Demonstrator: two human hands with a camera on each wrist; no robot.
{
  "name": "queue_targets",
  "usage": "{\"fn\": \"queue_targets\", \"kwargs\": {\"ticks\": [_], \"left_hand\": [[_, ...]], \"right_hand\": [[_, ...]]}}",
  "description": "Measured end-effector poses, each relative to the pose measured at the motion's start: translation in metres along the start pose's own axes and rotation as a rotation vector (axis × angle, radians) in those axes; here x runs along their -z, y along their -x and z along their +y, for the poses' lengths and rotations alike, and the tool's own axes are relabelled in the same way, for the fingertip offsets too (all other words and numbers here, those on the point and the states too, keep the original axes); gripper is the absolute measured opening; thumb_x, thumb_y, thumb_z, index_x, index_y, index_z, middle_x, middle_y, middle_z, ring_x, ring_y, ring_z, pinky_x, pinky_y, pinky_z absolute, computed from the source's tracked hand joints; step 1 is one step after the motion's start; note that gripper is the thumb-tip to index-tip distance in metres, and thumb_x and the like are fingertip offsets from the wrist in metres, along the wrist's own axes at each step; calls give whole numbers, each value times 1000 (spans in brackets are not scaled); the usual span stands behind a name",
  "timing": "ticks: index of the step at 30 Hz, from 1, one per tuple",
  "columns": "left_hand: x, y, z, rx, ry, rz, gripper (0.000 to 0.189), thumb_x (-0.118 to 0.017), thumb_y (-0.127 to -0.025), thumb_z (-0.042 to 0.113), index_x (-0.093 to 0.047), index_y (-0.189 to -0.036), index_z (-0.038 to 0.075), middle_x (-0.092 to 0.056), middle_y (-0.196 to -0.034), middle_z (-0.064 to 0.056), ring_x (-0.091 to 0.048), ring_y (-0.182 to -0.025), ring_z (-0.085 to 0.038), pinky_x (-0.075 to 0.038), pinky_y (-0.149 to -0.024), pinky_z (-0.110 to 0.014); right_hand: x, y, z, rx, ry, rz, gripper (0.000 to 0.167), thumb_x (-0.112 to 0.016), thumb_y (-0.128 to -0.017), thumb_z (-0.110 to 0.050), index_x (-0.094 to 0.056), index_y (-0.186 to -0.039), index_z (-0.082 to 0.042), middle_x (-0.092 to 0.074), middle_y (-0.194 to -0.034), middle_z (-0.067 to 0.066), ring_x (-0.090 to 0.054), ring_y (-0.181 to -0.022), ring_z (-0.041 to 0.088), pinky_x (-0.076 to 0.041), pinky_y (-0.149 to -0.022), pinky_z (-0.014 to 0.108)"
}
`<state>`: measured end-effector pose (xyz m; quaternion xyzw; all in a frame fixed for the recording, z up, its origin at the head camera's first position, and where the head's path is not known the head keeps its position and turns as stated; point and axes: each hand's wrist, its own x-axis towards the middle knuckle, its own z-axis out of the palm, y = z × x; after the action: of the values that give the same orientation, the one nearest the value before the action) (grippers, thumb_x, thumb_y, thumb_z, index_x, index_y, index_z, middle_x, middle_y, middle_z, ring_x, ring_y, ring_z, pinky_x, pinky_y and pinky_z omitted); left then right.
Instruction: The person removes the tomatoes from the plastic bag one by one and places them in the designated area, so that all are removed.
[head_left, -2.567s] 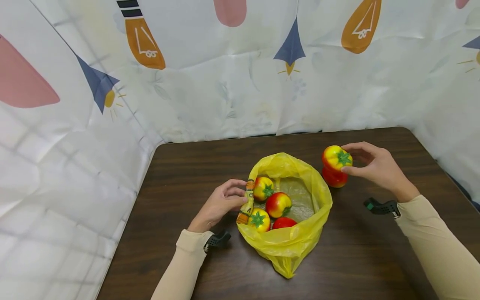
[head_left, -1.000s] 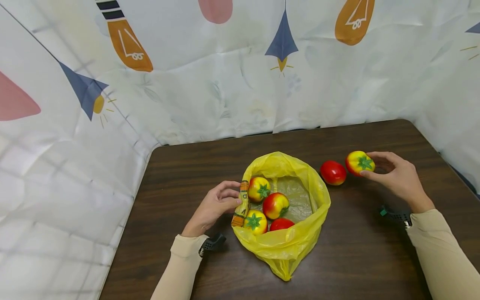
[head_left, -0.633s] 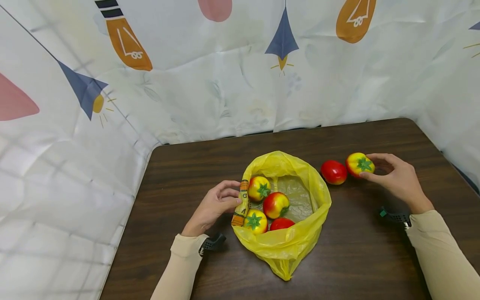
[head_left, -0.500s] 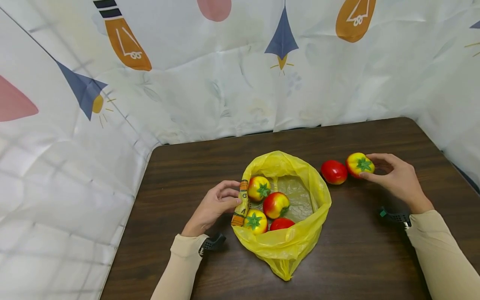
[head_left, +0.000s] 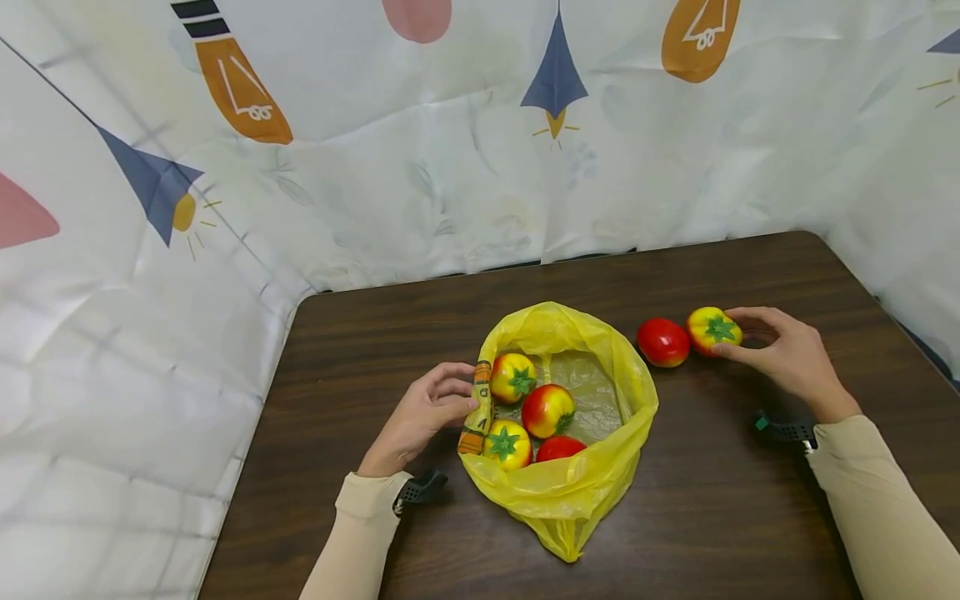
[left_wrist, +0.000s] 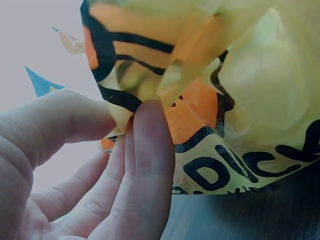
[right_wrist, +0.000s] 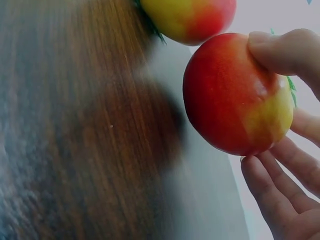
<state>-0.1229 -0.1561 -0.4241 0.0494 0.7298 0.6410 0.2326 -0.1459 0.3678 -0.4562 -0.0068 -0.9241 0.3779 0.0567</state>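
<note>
A yellow plastic bag (head_left: 585, 492) stands with its mouth spread wide on the table, several red-and-yellow toy tomatoes (head_left: 548, 411) inside it. My left hand (head_left: 420, 417) pinches the bag's rolled left rim between thumb and fingers, beside printed black letters (left_wrist: 207, 170) in the left wrist view. Right of the bag, my right hand (head_left: 783, 350) holds another toy tomato (head_left: 714, 331) between thumb and fingertips, its green star-shaped leaves facing up. Touching or nearly touching it on the left is a red one (head_left: 663, 342) on the table. In the right wrist view, the gripped tomato (right_wrist: 235, 95) shows its red side.
The dark wooden table (head_left: 360, 350) reaches back to a white patterned curtain (head_left: 390, 192), which also hangs along the left and right sides. A black band (head_left: 422, 487) is on the left wrist and another (head_left: 783, 429) on the right.
The right hand has brought its toy tomato from above the red one to the right and down beside it, then stayed nearly still. The left hand keeps its pinch on the bag's rim.
</note>
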Motion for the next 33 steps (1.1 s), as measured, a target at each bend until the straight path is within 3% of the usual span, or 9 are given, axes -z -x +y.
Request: {"fn": "queue_targets", "kwargs": {"ticks": [5,11,14,28,33], "left_hand": [[0,0,0,0,3,-2,50,-73,-96,16,-52,-141,12,-68,-117,-8,-71,-96,-15,-62,-84,-34],[0,0,-1,0,-2,1,50,-73,-96,16,-52,-141,12,-68,-116,-8,-71,-97,-15,-62,-85,-34],[1,0,-1,3,1,-1,50,-73,-96,15,-52,-141,11,-68,-116,-7,-71,-97,-14,-62,-85,-33],[3,1,0,-4,7,-3,50,-73,-96,15,-52,-142,12,-67,-116,-7,-72,-95,-13,-62,-85,-32],[2,1,-1,-4,5,-3,50,-73,-96,15,-53,-141,12,-68,-114,-6,-72,-95,-13,-62,-84,-32]], "right_hand": [[0,0,2,8,-3,-5,59,-84,-86,-41,-65,-134,-14,-57,-120,-14,-50,-86,-29,-37,-75,-6],[1,0,0,-3,-14,-51,61,-82,-88,-43,-62,-137,-13,-61,-131,5,-51,-87,-27,-39,-75,-4],[3,1,-1,-9,-17,-59,62,-81,-88,-43,-61,-138,-12,-60,-133,9,-52,-88,-27,-40,-74,-4],[15,4,-4,-18,-91,-13,58,-82,-89,-35,-61,-139,-12,-59,-120,-21,-57,-91,-24,-46,-74,-1],[18,5,-9,-11,-114,6,59,-83,-89,-32,-60,-139,-12,-60,-122,-23,-59,-92,-22,-48,-73,1]]}}
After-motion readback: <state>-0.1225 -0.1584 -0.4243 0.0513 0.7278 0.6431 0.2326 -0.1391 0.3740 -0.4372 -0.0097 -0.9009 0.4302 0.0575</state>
